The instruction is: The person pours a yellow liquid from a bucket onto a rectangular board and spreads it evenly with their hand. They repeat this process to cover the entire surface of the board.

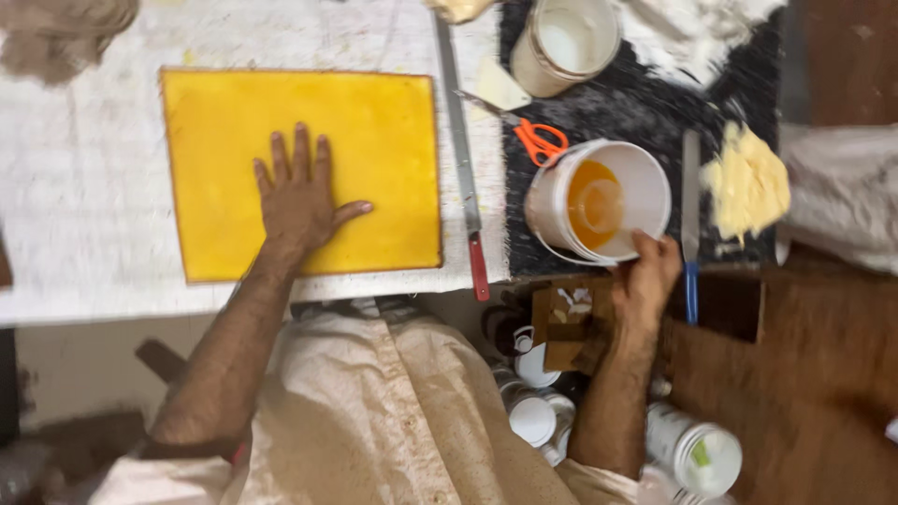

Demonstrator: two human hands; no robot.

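Note:
My left hand (pixel 297 194) lies flat, fingers spread, on a yellow rectangular sheet (pixel 374 140) spread over the white table (pixel 84 234). My right hand (pixel 647 279) grips the near rim of a white bucket (pixel 645 178) that holds amber liquid. The bucket stands on a dark mat (pixel 645 103) to the right of the sheet.
A long metal ruler with a red end (pixel 463 168) lies between sheet and mat. Orange-handled scissors (pixel 535 140), a second white bucket (pixel 566 42), a blue-handled blade (pixel 690 215) and a yellow lump (pixel 746 182) sit on the mat. Several white jars (pixel 697 454) stand below.

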